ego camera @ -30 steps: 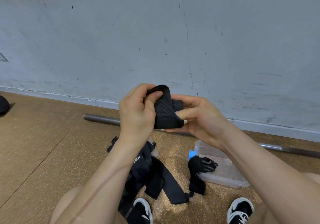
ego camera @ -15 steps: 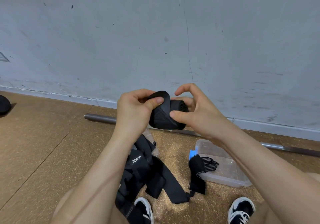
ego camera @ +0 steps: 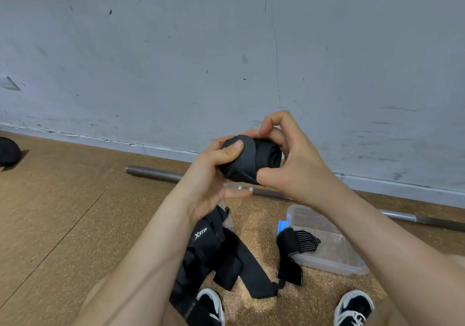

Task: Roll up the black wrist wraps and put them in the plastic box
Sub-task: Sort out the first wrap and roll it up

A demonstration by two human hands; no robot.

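While the left hand (ego camera: 208,174) and right hand (ego camera: 299,167) grip it, the black wrist wrap (ego camera: 247,163) forms a thick, layered roll.

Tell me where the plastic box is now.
Head view, lower right: the plastic box lies on the floor in front of the metal bar, a black wrap draped over its left edge.

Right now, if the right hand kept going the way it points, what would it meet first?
The rolled black wrap, which it holds in its grip; the right hand points left into it. Just beyond is the left hand, thumb on the roll. Depth past that is unclear.
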